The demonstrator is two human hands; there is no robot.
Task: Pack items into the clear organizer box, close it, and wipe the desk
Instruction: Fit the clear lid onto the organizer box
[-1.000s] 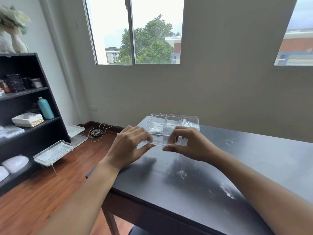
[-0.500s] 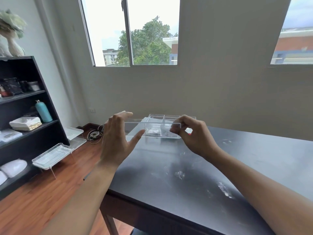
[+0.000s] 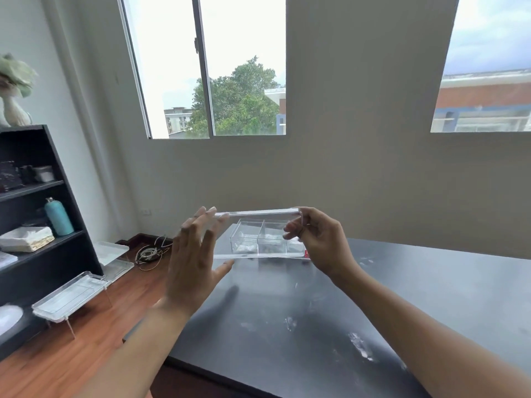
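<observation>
We're mid-close. The clear organizer box [image 3: 265, 239] sits on the desk [image 3: 431, 282] near its far left corner, three compartments, with pale contents in them, so packing looks done or nearly done. The lid [image 3: 258, 235] is in the air, held upright in front of the box, not seated yet.

Hands: the right hand [image 3: 319, 239] pinches the lid's right end, fingers curled round the edge. The left hand [image 3: 195, 254] is spread, fingers straight, tips touching the lid's upper left edge, thumb near its lower left corner. It steadies the lid and doesn't grip it.

Left to do, as we judge it: tip the lid flat, seat it on the box, then wipe. The desk has pale smears [image 3: 359, 346] in the near centre and right, so wiping isn't started. No cloth in view.

Hard to tell:
- what the contents actually are; clear on clear, blurred
- whether the lid is hinged or loose; its lower edge runs just at the box's base
- a small red mark [image 3: 306, 253] at the box's right end, unreadable
- any items not yet packed; none visible, but the right of the desk is cut off.
</observation>
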